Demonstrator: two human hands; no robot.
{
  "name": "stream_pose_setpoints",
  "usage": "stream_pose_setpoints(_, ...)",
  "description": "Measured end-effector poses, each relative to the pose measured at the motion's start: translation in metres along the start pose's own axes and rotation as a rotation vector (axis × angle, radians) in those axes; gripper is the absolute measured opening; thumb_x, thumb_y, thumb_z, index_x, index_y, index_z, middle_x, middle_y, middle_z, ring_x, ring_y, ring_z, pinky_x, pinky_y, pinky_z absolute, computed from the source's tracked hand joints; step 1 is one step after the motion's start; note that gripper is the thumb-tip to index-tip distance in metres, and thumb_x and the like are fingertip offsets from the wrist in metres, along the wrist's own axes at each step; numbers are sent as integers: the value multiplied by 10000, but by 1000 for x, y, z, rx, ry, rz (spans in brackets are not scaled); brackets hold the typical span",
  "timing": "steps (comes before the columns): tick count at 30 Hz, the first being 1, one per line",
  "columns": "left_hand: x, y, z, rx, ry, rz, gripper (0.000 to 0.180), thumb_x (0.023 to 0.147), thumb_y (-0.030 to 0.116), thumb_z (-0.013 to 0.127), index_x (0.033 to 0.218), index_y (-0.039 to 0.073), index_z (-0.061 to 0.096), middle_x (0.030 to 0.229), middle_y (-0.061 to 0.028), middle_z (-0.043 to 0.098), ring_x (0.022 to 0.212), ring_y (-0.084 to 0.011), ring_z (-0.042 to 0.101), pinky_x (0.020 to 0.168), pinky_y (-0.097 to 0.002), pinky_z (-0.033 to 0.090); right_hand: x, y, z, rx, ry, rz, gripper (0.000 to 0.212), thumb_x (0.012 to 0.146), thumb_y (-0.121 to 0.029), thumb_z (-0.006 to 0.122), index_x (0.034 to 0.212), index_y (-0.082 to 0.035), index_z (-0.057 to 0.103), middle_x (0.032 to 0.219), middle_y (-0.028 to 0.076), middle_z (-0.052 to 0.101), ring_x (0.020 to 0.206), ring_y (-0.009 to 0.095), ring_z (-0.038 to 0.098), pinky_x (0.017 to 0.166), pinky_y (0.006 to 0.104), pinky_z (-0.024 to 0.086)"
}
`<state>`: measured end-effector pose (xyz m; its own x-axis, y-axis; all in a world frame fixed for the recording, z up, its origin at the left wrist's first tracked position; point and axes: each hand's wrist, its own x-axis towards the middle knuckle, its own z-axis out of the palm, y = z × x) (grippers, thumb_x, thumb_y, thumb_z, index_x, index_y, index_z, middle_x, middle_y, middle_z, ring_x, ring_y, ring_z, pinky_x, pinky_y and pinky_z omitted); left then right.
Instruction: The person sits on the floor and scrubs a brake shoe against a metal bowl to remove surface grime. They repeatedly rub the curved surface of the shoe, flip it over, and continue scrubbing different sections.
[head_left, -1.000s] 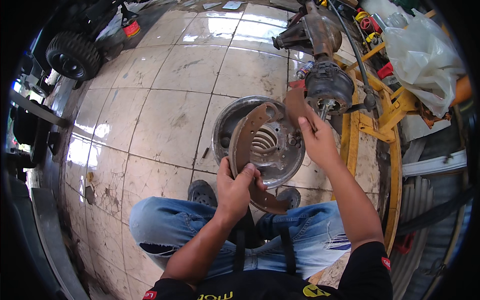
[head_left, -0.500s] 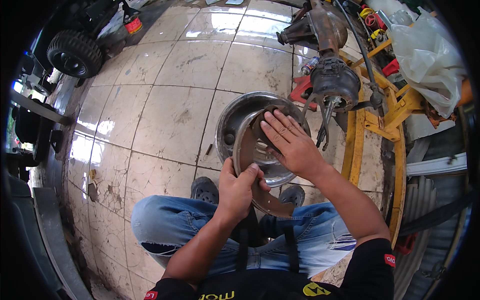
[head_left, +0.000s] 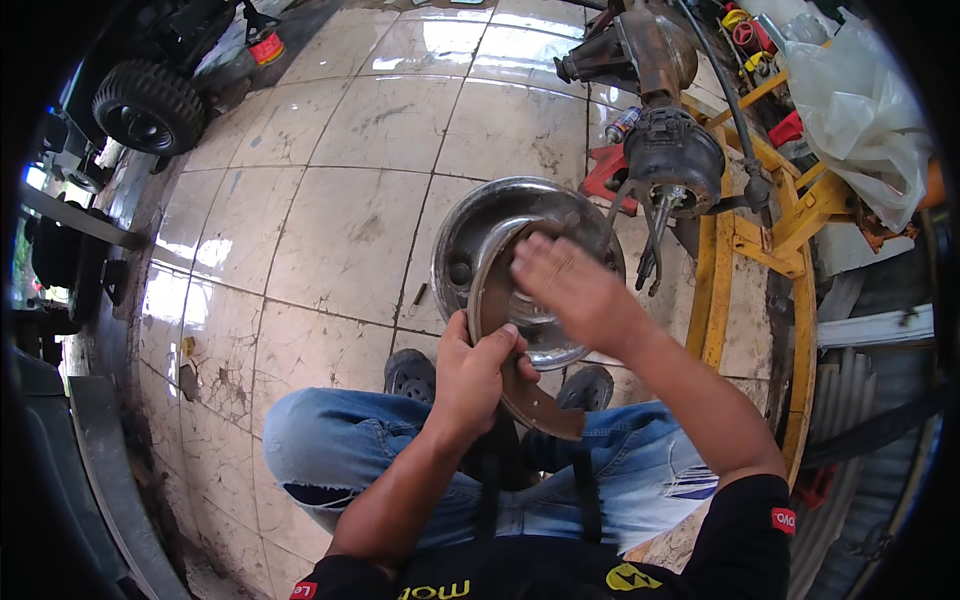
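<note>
My left hand [head_left: 473,368] is closed around a curved brake shoe [head_left: 543,408], its thumb on the brown inner face. The shoe is tilted, with its lower end above my knees and its upper part over a silver wheel rim [head_left: 452,225]. My right hand [head_left: 568,287] lies across the upper part of the shoe, fingers stretched out and blurred by motion. Whether a thin sheet lies beneath its palm is hidden.
A rusty axle [head_left: 655,65] with a dark hub [head_left: 675,165] stands at the right, beside a yellow metal frame [head_left: 712,290]. A red stand [head_left: 606,178] and a spray can [head_left: 622,125] are near it. A vehicle tyre [head_left: 148,108] is at far left.
My right hand has shifted slightly down and left along the shoe, its fingers now blurred. The dark brown edge under its palm no longer shows plainly. The left hand keeps its hold.
</note>
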<state>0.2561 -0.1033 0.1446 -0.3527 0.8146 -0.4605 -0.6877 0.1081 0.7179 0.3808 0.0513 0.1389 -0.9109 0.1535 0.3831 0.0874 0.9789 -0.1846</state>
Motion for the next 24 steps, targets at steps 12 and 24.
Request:
stream_pose_setpoints(12,-5,4,2,22,5,-36,159,932,49,544,1072,24,471,826,-98,563,617,-185,598,582,-372,568,0,-9,1,21,-3,73,433,896,-107,516,1317,-24,576,1404,157,548,1339,293,495,1128,451,383)
stream_pose_setpoints(24,-1,3,-1,26,1,9,147,933,54,546,1060,15,481,817,-96,566,616,-183,600,591,-373,574,1,9,-1,-1,32,152,434,883,-94,537,1311,-42,587,1404,138,553,1332,287,503,1129,442,382)
